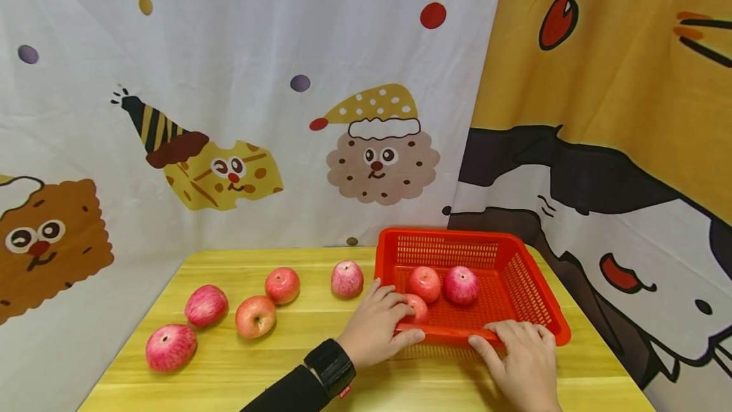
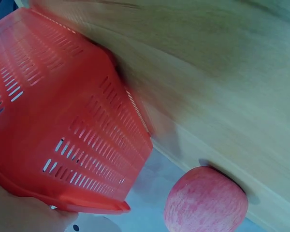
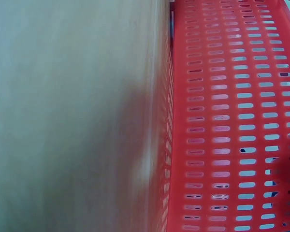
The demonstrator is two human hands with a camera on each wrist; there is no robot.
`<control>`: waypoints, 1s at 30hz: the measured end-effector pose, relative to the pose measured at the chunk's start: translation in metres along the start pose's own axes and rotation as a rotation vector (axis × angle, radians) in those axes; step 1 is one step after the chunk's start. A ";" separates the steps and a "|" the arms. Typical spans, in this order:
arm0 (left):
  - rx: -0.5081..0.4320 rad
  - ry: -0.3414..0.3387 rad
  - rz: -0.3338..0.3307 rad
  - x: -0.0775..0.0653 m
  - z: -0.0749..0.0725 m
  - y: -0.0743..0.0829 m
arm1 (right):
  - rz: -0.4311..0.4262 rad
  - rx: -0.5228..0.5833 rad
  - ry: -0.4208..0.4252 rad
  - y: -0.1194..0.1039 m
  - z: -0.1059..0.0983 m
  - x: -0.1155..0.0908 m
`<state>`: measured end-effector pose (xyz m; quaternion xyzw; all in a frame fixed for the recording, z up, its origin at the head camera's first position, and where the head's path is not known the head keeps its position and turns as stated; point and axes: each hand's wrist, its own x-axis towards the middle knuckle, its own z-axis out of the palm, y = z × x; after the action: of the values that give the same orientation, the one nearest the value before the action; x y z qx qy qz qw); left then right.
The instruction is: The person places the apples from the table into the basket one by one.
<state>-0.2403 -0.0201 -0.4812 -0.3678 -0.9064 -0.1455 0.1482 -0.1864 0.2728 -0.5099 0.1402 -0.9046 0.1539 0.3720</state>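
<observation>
1. currently, a red plastic basket [image 1: 446,250] sits at right of centre in the head view, on a yellow wood-grain table [image 1: 229,386].
2. the left hand [image 1: 374,330] grips the basket's near left corner, its thumb along the front rim and its fingers bent over the edge.
3. the right hand [image 1: 526,361], toward the lower right of the frame, pinches the front rim, thumb on the near side and fingers over the top.
4. three apples lie inside the basket: a pale red apple [image 1: 424,283] and a darker pink apple [image 1: 461,285] side by side toward the back, and a partly hidden apple [image 1: 419,310] near the left fingertips; whether they touch it, i cannot tell.
5. five more stand on the table, left of the basket: a streaked apple [image 1: 347,279] near its left side, a round red apple [image 1: 283,285] and a yellowish-red apple [image 1: 255,316] close together, then a tilted pink apple [image 1: 206,305] and a large striped apple [image 1: 171,348] at lower left.
6. a black band [image 1: 330,367] circles the left wrist, just beyond a dark sleeve [image 1: 291,393].
7. a cartoon-printed cloth [image 1: 257,37] fills the upper part of the frame.
8. in the left wrist view, the basket's slotted wall takes the left side, with one apple at lower right.
9. in the right wrist view, slots run down the right side.
</observation>
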 end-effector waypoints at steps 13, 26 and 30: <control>-0.018 0.014 -0.019 -0.020 0.002 0.002 | -0.014 0.008 0.008 0.003 0.002 0.000; -0.004 0.011 -0.052 -0.042 -0.007 -0.022 | -0.013 0.008 0.008 0.002 0.002 0.000; 0.111 0.030 -0.147 -0.033 -0.006 -0.048 | -0.005 0.001 0.004 0.002 0.001 0.000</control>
<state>-0.2513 -0.0761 -0.4956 -0.2891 -0.9353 -0.1113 0.1709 -0.1879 0.2741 -0.5113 0.1421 -0.9034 0.1537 0.3742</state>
